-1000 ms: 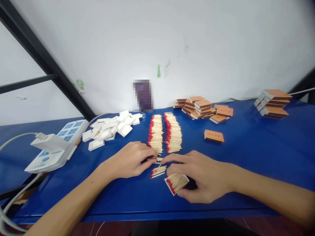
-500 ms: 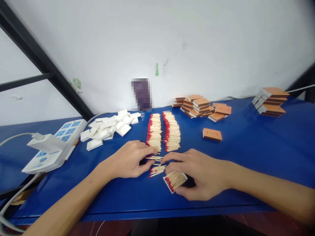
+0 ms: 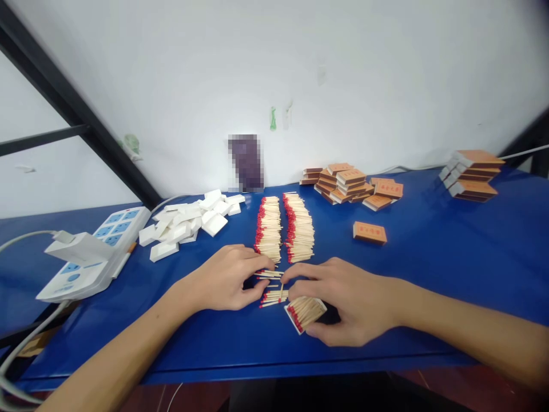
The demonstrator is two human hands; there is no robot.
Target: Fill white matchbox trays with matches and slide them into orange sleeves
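My right hand (image 3: 338, 297) grips a small white matchbox tray (image 3: 294, 324) between its thumb and fingers. Red-headed matches (image 3: 306, 312) fill the tray, which is tilted. Its index finger reaches out to a few loose matches (image 3: 271, 274) on the table. My left hand (image 3: 235, 277) rests at their red heads, thumb and index finger apart on either side. Between the hands lies another small group of matches (image 3: 274, 297), with one match lying across it. Just beyond are two long rows of matches, a left row (image 3: 269, 229) and a right row (image 3: 300, 229), heads to the left.
White empty trays (image 3: 184, 220) are heaped at the back left, beside a power strip (image 3: 96, 252) with a plug and cables. Orange matchboxes (image 3: 343, 183) are piled at the back, more are stacked (image 3: 474, 174) far right, and a single matchbox (image 3: 369, 232) lies nearer.
One loose match by my right index finger has swung to point more towards me. Both hands have stayed almost in place, and the view has shifted slightly.
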